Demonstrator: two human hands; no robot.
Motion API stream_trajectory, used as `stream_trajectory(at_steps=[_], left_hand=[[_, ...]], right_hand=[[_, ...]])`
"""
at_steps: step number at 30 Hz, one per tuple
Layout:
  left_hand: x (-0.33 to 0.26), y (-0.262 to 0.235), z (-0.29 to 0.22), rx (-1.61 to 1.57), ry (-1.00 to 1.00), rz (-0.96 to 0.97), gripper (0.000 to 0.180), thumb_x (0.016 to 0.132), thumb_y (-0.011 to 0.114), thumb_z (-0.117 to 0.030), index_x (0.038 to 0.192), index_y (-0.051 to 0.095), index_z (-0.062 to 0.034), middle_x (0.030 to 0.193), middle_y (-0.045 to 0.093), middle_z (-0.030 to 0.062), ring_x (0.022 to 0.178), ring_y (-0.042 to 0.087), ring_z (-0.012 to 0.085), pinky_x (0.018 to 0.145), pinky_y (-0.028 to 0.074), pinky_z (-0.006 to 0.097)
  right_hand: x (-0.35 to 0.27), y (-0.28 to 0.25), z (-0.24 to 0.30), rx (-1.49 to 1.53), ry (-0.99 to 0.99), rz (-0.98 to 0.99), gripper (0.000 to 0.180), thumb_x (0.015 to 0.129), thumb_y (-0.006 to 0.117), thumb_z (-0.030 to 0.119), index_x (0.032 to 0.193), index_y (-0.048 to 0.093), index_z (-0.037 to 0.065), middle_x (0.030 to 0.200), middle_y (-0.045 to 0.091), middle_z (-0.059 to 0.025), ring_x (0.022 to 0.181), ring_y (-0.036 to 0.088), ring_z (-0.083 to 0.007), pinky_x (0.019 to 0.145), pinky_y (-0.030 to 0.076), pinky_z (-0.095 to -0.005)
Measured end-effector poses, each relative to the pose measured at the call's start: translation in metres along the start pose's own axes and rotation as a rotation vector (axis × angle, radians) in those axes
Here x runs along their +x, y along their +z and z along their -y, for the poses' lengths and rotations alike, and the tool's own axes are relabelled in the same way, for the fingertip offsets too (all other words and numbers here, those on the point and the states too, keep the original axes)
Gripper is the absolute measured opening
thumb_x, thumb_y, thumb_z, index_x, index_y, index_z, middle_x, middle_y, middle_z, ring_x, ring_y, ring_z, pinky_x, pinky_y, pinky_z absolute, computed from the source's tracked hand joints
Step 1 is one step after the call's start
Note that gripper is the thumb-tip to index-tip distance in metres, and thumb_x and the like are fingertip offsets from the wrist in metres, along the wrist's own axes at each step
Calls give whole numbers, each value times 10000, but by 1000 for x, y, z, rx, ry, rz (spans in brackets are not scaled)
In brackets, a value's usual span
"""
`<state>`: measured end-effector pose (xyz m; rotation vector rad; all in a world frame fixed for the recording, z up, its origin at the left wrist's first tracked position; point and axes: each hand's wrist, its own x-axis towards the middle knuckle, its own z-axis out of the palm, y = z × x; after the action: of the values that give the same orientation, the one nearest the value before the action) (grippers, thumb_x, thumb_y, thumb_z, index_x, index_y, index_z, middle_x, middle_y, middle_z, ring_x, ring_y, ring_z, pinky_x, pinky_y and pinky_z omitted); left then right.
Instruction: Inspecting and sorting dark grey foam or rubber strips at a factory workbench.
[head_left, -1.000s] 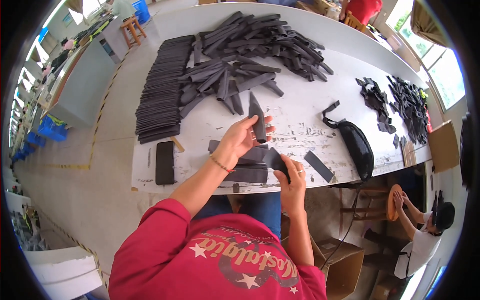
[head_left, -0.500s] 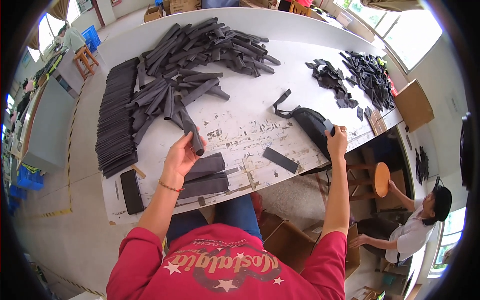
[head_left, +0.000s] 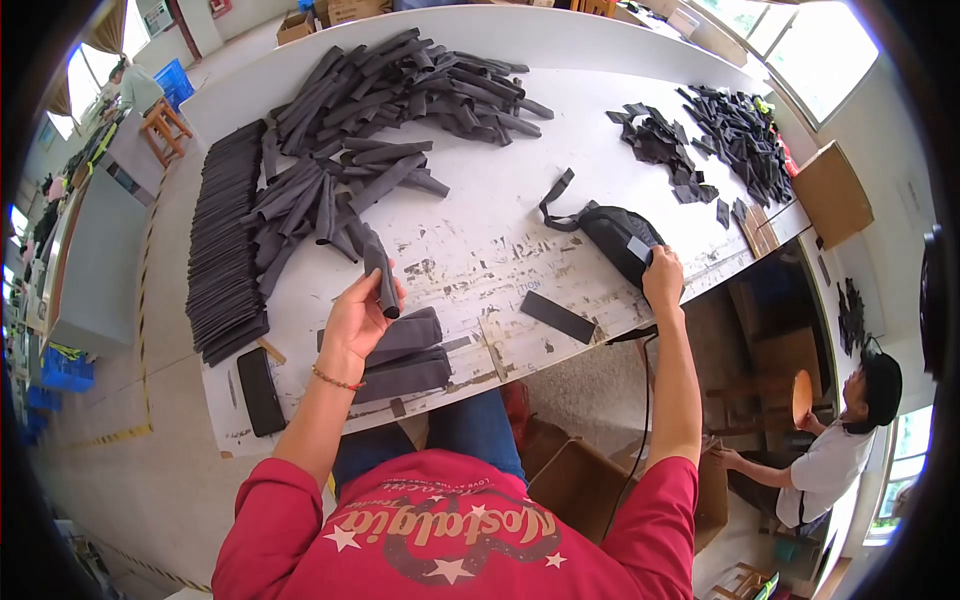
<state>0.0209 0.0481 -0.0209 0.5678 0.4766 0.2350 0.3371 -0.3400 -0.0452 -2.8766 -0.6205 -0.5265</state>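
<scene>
Right hand (head_left: 664, 278) got swung over to black pouch (head_left: 607, 228), grey card (head_left: 639, 249) pinched; dark tube (head_left: 376, 258)'s held by left hand (head_left: 356, 314), pointing away.

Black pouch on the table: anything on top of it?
The right hand holds a small flat piece over the pouch; contact can't be judged. Its inside and underside are hidden.

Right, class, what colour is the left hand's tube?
The tube is dark grey, seen in the head view.

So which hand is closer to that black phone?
The left. The left hand is beyond the phone and to its right, holding a dark fabric tube; the right hand, with a small gray piece, is much farther right, at the black pouch.
</scene>
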Motion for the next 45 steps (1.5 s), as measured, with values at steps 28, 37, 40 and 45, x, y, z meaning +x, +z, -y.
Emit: stream_trajectory(at_steps=[28,37,40,45], left_hand=[[-24,4,0,17,-1,142,320,992,510,-177,1252,550,6,1137,657,155,1008,666,292,889,551,381],[-31,2,-10,-58,91,131,307,1018,454,-168,1230,526,42,1220,607,186,1107,624,325,947,534,395],[-33,0,-11,-51,125,91,295,1014,469,-163,1212,528,48,1210,611,187,1091,632,321,930,544,390],[-35,2,-11,-54,165,38,286,1000,501,-151,1197,531,54,1179,620,190,1058,646,313,911,556,397]], right_hand=[[-40,-51,100,209,-74,-7,382,818,672,160,1138,562,-18,1047,585,-236,994,574,-412,873,455,-474],[-122,-127,251,858,-290,630,573,840,685,147,1332,477,-60,1097,515,-178,1008,541,-276,901,431,-315],[-130,-132,269,1000,-237,571,580,770,760,123,1285,546,-36,1079,537,-134,984,543,-229,873,436,-290],[-139,-115,287,1007,-269,302,596,658,836,68,1217,634,20,1016,574,-91,914,573,-205,808,469,-298]])
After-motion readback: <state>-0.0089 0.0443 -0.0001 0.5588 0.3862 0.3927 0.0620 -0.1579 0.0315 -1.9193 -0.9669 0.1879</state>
